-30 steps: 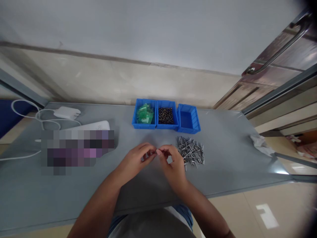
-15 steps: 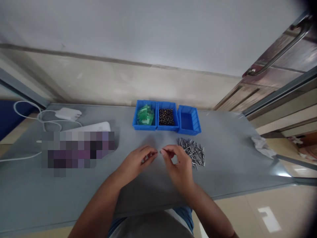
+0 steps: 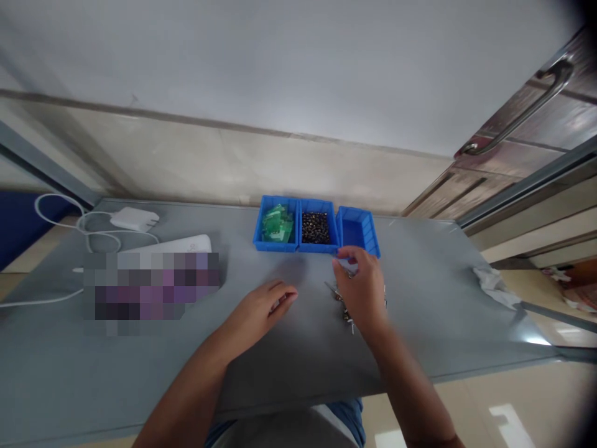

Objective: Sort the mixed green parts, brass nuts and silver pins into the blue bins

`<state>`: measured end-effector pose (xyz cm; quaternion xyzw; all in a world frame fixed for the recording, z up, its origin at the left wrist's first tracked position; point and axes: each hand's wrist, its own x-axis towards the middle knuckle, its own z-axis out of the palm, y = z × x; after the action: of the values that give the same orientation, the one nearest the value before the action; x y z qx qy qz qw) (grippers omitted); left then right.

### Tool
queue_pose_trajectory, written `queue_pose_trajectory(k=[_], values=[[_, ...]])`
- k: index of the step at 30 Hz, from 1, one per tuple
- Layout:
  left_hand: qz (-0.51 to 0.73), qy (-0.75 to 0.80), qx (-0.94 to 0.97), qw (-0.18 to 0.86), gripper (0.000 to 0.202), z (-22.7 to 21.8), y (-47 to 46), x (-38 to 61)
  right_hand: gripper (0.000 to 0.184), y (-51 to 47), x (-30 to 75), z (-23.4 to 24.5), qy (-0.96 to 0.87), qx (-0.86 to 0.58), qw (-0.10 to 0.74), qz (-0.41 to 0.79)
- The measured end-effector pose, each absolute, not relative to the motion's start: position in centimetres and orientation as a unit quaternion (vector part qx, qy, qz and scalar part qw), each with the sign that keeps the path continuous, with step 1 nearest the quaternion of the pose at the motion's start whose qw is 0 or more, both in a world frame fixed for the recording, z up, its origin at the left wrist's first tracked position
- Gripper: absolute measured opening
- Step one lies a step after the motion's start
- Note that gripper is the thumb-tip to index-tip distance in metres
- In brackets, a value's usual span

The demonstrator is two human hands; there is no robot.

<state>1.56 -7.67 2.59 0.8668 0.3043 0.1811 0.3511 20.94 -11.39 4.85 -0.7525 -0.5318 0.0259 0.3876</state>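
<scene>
My left hand (image 3: 265,308) is held low over the grey table, its thumb and fingertips drawn together; anything between them is too small to make out. My right hand (image 3: 364,286) is over the pile of small metal pins (image 3: 351,323), hiding most of it. Its thumb and index fingertip are a little apart, with nothing visible between them, just in front of the right blue bin (image 3: 375,241). The middle blue bin (image 3: 317,247) holds many small dark brassy metal parts (image 3: 316,228). Green plastic pieces (image 3: 278,223) fill the left blue bin (image 3: 257,233).
On the left of the grey table (image 3: 261,367) lie a white power strip (image 3: 200,244), a white charger (image 3: 134,219) with a looped cable, and a blurred-out patch. Crumpled white tissue (image 3: 494,286) rests near the right edge. A wall stands behind the bins.
My right hand has moved away from my left hand, rightward and forward, over the metal pins. My left hand has stayed nearly in place. The view has shifted slightly.
</scene>
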Motion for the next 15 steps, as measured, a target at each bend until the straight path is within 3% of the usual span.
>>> queue_pose_trajectory(k=[7,15], values=[[0.179,0.298,0.874,0.339,0.016,2.1,-7.6,1.5,0.011,-14.4,21.6,1.0,-0.583,-0.796,0.157,0.055],[0.174,0.298,0.876,0.336,0.017,2.2,-7.7,1.7,0.017,-14.3,21.7,0.1,-0.601,-0.78,0.157,0.075]])
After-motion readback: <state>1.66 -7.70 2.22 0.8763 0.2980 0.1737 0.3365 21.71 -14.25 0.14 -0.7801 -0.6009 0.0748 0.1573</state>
